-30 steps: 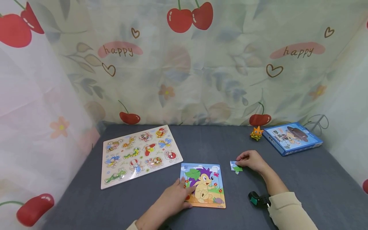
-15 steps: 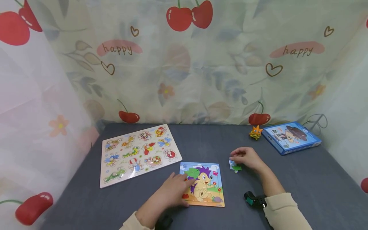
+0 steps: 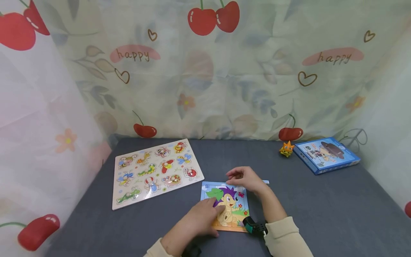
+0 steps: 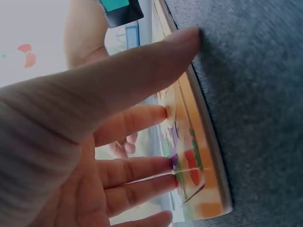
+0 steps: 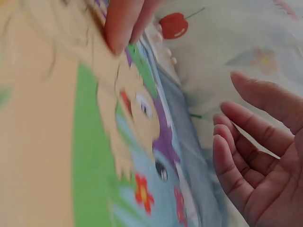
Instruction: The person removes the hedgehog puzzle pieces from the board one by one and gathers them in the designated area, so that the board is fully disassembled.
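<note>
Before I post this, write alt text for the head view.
A person's left hand touches a hedgehog puzzle on a dark table while the right hand hovers near the puzzle's top edge. A board of bug pictures lies farther left; an orange toy and a blue box sit at the back right, before a cherry-patterned cloth.

The hedgehog puzzle [image 3: 233, 210] mixes purple, cream, green, blue and orange.

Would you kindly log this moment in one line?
left hand: touching hedgehog puzzle; right hand: near puzzle's far edge, seemingly empty; blue box: far right
</note>
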### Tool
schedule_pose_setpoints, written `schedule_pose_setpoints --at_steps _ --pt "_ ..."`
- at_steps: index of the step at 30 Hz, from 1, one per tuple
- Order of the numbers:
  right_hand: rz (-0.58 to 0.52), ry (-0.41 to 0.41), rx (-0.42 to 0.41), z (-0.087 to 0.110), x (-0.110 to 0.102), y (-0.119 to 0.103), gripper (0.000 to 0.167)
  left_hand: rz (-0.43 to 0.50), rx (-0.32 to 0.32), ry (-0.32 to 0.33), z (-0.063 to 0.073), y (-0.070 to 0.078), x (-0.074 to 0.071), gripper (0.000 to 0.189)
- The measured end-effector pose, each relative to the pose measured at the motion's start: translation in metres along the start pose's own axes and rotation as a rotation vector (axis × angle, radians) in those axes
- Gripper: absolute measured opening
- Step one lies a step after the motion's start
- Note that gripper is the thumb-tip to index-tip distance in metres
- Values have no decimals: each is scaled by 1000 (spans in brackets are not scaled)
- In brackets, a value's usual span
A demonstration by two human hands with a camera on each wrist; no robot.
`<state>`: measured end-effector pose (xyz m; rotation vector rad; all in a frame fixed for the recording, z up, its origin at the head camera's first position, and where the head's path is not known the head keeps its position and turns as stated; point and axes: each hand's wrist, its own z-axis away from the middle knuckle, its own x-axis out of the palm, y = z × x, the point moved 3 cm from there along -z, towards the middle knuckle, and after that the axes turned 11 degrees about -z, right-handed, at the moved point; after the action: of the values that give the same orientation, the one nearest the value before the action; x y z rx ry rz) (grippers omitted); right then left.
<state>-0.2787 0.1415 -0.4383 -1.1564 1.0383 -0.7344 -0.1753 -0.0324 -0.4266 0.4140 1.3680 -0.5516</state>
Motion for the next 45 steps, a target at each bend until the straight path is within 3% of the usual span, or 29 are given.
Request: schedule_pose_setpoints --at_steps 5,13,27,36,45 --pt "5 -50 -9 -6 12 -3 37 -11 13 23 -1 -1 1 69" --pt "50 -89 -11 -11 21 7 30 141 -40 -37 -1 -3 4 66" --pt "164 -107 -48 -10 25 9 14 92 -51 -21 0 -2 3 66" --pt "234 -128 -100 -9 27 6 15 82 -47 -30 0 -2 2 66" --pt "229 -135 -117 -5 32 6 16 79 -50 -16 0 -2 3 65"
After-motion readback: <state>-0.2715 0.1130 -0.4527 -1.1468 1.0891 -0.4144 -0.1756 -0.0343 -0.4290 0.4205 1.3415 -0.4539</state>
